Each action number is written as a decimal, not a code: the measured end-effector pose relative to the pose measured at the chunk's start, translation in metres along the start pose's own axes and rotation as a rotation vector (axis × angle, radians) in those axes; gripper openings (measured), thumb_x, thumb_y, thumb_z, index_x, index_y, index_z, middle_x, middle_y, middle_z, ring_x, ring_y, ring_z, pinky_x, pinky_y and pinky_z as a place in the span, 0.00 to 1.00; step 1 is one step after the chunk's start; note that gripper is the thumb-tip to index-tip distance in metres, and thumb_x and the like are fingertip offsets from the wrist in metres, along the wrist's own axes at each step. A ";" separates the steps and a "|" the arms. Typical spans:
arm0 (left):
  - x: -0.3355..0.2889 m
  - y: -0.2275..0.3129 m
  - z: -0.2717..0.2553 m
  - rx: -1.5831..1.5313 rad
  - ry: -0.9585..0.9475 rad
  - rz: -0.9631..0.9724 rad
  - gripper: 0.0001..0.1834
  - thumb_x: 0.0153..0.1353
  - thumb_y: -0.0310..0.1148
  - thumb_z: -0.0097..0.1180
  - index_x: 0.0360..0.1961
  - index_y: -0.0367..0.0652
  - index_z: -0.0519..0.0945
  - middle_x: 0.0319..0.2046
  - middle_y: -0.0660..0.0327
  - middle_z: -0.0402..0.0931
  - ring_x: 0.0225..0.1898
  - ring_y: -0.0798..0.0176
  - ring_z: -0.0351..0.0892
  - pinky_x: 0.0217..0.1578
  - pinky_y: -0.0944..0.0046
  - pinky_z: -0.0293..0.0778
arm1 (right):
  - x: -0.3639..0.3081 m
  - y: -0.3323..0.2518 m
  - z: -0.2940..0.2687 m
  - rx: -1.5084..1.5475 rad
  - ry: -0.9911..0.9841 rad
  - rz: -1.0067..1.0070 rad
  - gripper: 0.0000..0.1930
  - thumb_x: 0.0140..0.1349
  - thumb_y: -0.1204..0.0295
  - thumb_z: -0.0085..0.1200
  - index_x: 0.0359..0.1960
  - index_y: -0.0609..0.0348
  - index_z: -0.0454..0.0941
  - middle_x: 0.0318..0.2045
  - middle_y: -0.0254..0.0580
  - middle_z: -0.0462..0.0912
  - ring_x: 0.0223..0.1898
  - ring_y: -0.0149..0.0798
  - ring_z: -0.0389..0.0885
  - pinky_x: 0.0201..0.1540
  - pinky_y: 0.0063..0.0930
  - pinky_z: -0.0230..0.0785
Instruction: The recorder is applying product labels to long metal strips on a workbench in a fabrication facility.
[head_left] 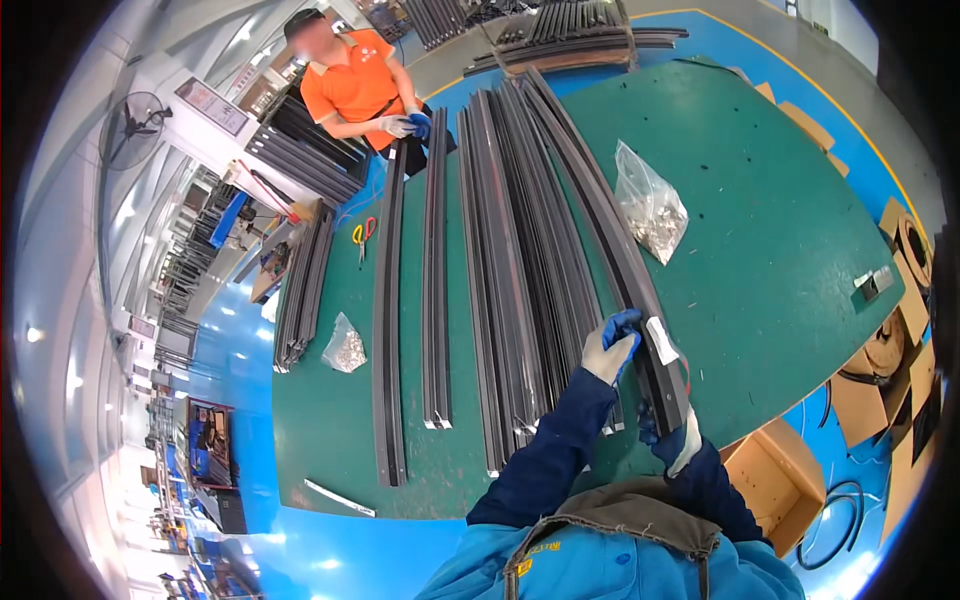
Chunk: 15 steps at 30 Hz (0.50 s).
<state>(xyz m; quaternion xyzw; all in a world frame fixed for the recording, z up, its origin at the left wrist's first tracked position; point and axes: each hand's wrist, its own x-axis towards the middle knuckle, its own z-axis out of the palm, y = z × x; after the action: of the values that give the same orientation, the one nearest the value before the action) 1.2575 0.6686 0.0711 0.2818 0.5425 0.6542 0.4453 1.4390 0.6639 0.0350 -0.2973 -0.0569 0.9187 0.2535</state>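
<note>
Right hand [686,449] clamps the long dark bar [622,250] at its near end, likely steadying it; left hand [611,348] curls by its left edge — grip unclear.

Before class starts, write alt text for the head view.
A gloved right hand grips the near end of a dark bar at a green table, the left hand beside it. More bars lie to the left, a clear bag to the right; across the table stands someone in orange.

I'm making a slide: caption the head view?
Gloved right hand holds a long dark-grey grooved bar at a green table, gloved left hand beside it.
</note>
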 end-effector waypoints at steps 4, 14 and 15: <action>0.010 -0.007 -0.015 0.002 -0.045 -0.044 0.17 0.55 0.23 0.52 0.47 0.37 0.74 0.35 0.59 0.76 0.32 0.68 0.74 0.38 0.73 0.72 | 0.008 0.007 -0.010 -0.045 -0.035 -0.032 0.15 0.65 0.61 0.45 0.44 0.60 0.70 0.25 0.42 0.77 0.18 0.33 0.73 0.15 0.21 0.60; 0.019 -0.005 -0.016 -0.039 -0.063 -0.128 0.14 0.55 0.25 0.55 0.44 0.37 0.75 0.36 0.57 0.76 0.34 0.64 0.76 0.40 0.68 0.75 | 0.031 0.011 -0.038 -0.080 0.013 -0.026 0.20 0.63 0.53 0.41 0.42 0.59 0.70 0.26 0.45 0.78 0.17 0.35 0.73 0.14 0.24 0.59; 0.019 -0.005 -0.016 -0.048 -0.064 -0.133 0.14 0.55 0.25 0.55 0.44 0.37 0.75 0.36 0.57 0.76 0.34 0.64 0.76 0.40 0.67 0.75 | 0.031 0.011 -0.038 -0.103 0.007 -0.032 0.23 0.63 0.50 0.39 0.41 0.59 0.70 0.26 0.46 0.78 0.18 0.36 0.73 0.14 0.24 0.58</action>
<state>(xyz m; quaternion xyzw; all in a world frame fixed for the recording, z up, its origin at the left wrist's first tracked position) 1.2374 0.6782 0.0600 0.2553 0.5297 0.6265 0.5117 1.4347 0.6678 -0.0149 -0.3122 -0.1080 0.9094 0.2528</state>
